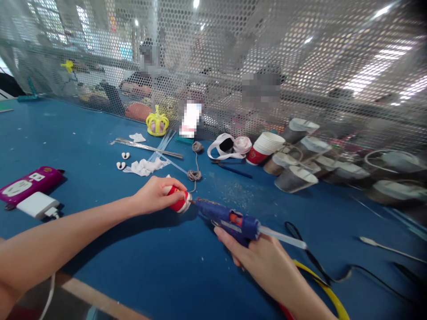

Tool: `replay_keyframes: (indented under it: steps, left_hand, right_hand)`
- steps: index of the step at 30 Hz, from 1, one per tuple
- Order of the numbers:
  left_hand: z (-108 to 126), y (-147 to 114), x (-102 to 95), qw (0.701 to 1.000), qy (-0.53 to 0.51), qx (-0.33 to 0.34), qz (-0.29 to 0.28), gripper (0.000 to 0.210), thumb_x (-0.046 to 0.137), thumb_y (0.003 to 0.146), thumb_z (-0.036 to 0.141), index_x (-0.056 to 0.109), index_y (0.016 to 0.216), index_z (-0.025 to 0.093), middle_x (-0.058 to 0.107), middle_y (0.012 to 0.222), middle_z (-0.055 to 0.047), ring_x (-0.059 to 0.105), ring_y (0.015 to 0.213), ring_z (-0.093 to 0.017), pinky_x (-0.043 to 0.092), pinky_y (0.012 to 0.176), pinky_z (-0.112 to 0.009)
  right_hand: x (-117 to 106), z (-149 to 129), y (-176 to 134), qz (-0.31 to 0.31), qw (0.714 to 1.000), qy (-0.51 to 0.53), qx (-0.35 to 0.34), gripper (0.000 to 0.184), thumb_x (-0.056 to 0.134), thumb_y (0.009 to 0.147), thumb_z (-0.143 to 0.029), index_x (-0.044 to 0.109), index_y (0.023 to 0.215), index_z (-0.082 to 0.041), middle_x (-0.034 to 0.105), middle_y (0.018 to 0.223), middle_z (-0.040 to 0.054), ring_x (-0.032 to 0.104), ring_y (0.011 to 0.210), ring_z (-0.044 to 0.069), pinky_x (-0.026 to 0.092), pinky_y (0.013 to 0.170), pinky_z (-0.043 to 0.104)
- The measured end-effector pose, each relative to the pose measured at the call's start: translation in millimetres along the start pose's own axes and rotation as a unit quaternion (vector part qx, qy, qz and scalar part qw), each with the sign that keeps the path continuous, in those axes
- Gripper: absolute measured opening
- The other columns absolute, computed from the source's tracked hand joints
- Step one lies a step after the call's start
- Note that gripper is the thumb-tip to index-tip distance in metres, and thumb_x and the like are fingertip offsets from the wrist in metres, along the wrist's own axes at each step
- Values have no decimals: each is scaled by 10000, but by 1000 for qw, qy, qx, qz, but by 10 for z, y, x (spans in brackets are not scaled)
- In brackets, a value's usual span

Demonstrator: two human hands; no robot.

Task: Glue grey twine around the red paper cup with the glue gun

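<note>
My left hand [158, 194] is closed around a small red and white paper cup [180, 202], which lies tilted just above the blue table. In my right hand [256, 255] is a blue hot glue gun [230, 218], with a clear glue stick [283, 238] poking out of its back end. Its nozzle points left and meets, or nearly meets, the rim of the cup. Grey cord [194, 175] runs from a small coil on the table toward the cup. My fingers hide part of the cup.
Behind lie loose glue sticks [163, 144], crumpled white tissue [147, 167], a yellow crown [157, 123] and a lit phone [190, 120]. Stacked paper cups [265, 146] and several cord-wrapped cups [295, 179] stand right. A purple power strip [30, 184] is left. A mesh screen [213, 53] borders the table.
</note>
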State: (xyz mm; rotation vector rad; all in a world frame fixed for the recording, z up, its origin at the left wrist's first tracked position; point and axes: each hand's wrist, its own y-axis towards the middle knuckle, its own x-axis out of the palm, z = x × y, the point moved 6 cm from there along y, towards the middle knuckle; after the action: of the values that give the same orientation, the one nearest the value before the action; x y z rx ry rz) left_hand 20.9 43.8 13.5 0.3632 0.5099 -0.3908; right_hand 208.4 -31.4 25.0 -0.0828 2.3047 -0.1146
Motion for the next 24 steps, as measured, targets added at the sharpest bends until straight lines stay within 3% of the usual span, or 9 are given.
replay_keyframes:
  steps: [10, 17, 24]
  left_hand:
    - [-4, -5, 10, 1000, 8, 4, -8, 212, 515, 776, 254, 662, 885, 148, 694, 876, -59, 612, 750, -140, 472, 679, -236]
    - [-11, -3, 12, 1000, 9, 0, -9, 203, 521, 770, 248, 663, 880, 153, 697, 869, -52, 614, 746, -138, 471, 670, -229]
    - [-2, 3, 2, 1000, 4, 2, 0, 219, 520, 763, 268, 664, 868, 140, 700, 849, -63, 616, 731, -138, 476, 658, -224]
  right_hand:
    - [-25, -44, 11, 22, 998, -26, -55, 238, 524, 732, -442, 533, 599, -244, 447, 312, -63, 460, 310, 129, 391, 386, 249]
    - [-5, 3, -33, 4, 999, -18, -32, 317, 515, 743, -471, 490, 528, -241, 477, 342, -46, 481, 322, 128, 397, 362, 237]
    - [-69, -151, -25, 38, 996, -40, -76, 234, 519, 751, -420, 600, 614, -249, 529, 398, -21, 542, 419, 160, 423, 436, 252]
